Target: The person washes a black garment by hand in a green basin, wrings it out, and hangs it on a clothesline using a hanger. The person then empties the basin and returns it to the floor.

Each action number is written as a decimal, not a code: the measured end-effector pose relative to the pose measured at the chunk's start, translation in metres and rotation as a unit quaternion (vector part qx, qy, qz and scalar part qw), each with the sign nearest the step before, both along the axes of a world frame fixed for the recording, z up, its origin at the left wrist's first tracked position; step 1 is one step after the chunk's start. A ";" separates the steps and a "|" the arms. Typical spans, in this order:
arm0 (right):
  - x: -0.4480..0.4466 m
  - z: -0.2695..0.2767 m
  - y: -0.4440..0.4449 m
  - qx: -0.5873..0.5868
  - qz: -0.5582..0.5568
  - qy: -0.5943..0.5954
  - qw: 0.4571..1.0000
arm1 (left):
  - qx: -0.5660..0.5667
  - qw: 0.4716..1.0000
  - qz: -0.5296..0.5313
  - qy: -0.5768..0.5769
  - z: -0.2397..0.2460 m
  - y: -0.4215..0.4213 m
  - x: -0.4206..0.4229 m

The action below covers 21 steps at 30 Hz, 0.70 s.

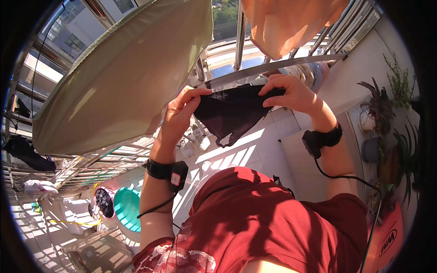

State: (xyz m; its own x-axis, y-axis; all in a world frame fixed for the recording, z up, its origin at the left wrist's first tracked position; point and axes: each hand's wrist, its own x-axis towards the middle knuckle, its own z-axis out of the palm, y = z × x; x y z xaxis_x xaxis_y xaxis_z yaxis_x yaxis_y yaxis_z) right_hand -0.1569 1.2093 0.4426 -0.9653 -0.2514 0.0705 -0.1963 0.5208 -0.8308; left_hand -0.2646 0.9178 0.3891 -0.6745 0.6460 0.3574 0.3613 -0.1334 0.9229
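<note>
A small black cloth garment is stretched between my two hands, its lower part hanging down to a gathered opening. My left hand pinches its upper left corner between thumb and fingers. The upper right corner is gripped by my right hand, thumb below and fingers above. Just left of my left hand hangs a large beige cloth. Beyond my right hand, an orange cloth hangs by the window bars. Which kind of garment the black one is, I cannot tell.
Metal railings line the window side. White shoes stand on the tiled floor beneath. A teal basin and a pink-rimmed container holding dark patterned cloth sit lower left, near a box. Potted plants line the right.
</note>
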 end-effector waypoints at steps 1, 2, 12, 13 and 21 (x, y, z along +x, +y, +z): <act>0.001 0.003 0.000 -0.005 -0.017 -0.011 1.000 | -0.023 1.000 0.009 -0.004 0.001 0.000 0.001; 0.002 0.005 0.001 -0.016 -0.021 -0.003 1.000 | -0.045 0.999 0.018 -0.007 0.002 -0.001 0.004; 0.011 0.036 0.006 0.070 -0.057 0.035 0.995 | -0.109 0.961 0.064 0.245 0.039 -0.006 0.007; 0.011 0.040 0.009 0.099 -0.052 0.083 0.990 | -0.091 0.959 0.065 0.261 0.042 -0.007 0.008; 0.013 0.015 0.029 0.193 -0.102 0.086 0.972 | -0.022 0.989 0.030 0.141 0.036 -0.005 0.006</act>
State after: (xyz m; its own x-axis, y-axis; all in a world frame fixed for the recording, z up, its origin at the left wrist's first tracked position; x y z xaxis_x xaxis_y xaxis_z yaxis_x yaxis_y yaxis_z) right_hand -0.1442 1.2386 0.4580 -0.9802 -0.0961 0.1729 -0.1748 0.8298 -0.5300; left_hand -0.2590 0.9126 0.4254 -0.5897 0.6269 0.5091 0.6112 -0.0657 0.7888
